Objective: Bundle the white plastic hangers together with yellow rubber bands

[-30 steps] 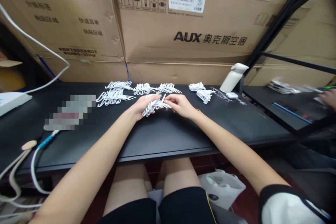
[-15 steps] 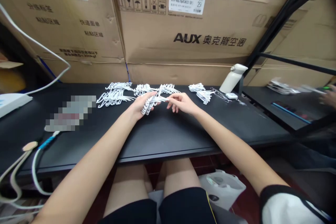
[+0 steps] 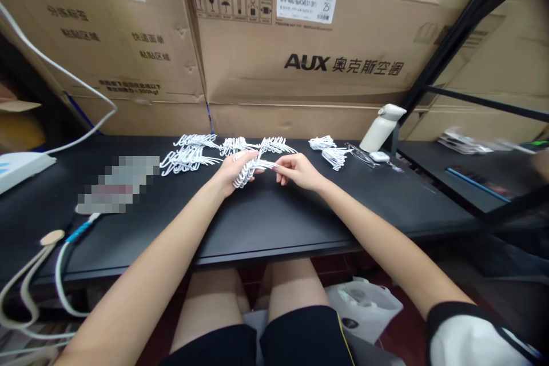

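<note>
My left hand (image 3: 231,172) is closed around a bundle of thin white hooks (image 3: 244,176), held just above the black table. Their curved ends hang in a row toward me, and their straight ends point right. At those straight ends, my right hand (image 3: 298,171) is closed in a pinch on the bundle's tip. Behind my hands lie more piles of white hooks: one pair of piles (image 3: 189,160) to the left, others (image 3: 274,144) in the middle, and two smaller bunches (image 3: 333,157) to the right.
A white bottle (image 3: 381,128) stands at the back right beside a small white case (image 3: 380,156). On the left lie a blurred-out phone-like object (image 3: 118,186) with a cable (image 3: 79,231) and a white box (image 3: 26,171). Large cardboard boxes (image 3: 240,57) rise behind the black table (image 3: 266,223).
The hooks' straight ends have tipped slightly downward, with my right fingers following. My left hand keeps its hold, and the piles on the table stay put.
</note>
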Available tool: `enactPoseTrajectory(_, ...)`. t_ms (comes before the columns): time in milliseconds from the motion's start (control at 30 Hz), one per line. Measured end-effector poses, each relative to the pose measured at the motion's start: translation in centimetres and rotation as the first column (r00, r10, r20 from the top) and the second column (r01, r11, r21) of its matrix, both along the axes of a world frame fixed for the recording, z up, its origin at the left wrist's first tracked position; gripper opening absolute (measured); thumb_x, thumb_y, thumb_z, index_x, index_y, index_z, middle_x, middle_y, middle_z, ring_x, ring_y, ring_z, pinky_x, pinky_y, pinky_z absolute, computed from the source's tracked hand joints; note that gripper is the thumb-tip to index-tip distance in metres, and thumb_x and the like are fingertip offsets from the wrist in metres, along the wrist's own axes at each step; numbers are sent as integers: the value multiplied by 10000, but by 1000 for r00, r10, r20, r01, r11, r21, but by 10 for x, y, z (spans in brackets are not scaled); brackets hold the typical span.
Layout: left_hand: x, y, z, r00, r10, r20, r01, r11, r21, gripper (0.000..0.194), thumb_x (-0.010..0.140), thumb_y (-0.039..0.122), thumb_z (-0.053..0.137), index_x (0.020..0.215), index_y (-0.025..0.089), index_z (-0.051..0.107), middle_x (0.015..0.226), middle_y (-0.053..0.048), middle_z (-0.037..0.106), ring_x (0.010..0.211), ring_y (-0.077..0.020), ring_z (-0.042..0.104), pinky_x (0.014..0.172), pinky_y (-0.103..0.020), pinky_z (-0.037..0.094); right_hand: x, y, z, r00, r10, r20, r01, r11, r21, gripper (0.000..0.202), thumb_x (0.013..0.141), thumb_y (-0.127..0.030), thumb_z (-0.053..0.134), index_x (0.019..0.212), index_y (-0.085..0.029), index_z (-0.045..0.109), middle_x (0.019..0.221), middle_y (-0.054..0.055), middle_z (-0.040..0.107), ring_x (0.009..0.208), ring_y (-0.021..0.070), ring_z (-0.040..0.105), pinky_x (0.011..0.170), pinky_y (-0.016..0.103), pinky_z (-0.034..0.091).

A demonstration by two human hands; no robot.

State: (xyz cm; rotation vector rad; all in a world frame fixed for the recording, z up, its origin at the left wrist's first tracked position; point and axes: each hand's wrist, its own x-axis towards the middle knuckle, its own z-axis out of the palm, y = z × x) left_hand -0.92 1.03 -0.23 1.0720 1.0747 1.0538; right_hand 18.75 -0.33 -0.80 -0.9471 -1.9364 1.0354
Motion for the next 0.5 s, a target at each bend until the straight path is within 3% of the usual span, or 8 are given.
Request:
enactPoseTrajectory(133, -1, 1, 0, 1000, -22, -11, 22, 1000, 14, 329, 719, 357, 728, 959, 146, 650, 934, -91, 728, 635, -158, 700, 392, -159, 467, 1, 2, 0, 999, 37, -11, -37, 999, 5, 323, 829, -437, 585, 813, -121, 648, 622, 18, 645, 500, 90, 577, 526, 219, 488)
enactPoseTrajectory(300, -2, 1, -1, 999, -41, -34, 43, 998, 45, 351, 716, 360, 731, 975, 139, 646, 901, -94, 729, 638, -169, 700, 393, -165, 466, 3, 7, 0, 995, 34, -94, -45, 991, -123, 350, 813, -466, 588, 842, -122, 649, 679, 32, 671, 534, 96, 599, 534, 224, 503)
enactPoseTrajectory(500, 0, 0, -1, 996, -29, -79, 36, 995, 88, 403, 702, 396, 745, 1010, 160, 635, 878, -85, 728, 649, -184, 701, 403, -181, 482, 2, 7, -3, 992, -24, -120, 12, 995, -102, 290, 803, -411, 597, 845, -131, 659, 417, -88, 433, 383, 68, 429, 489, 233, 479)
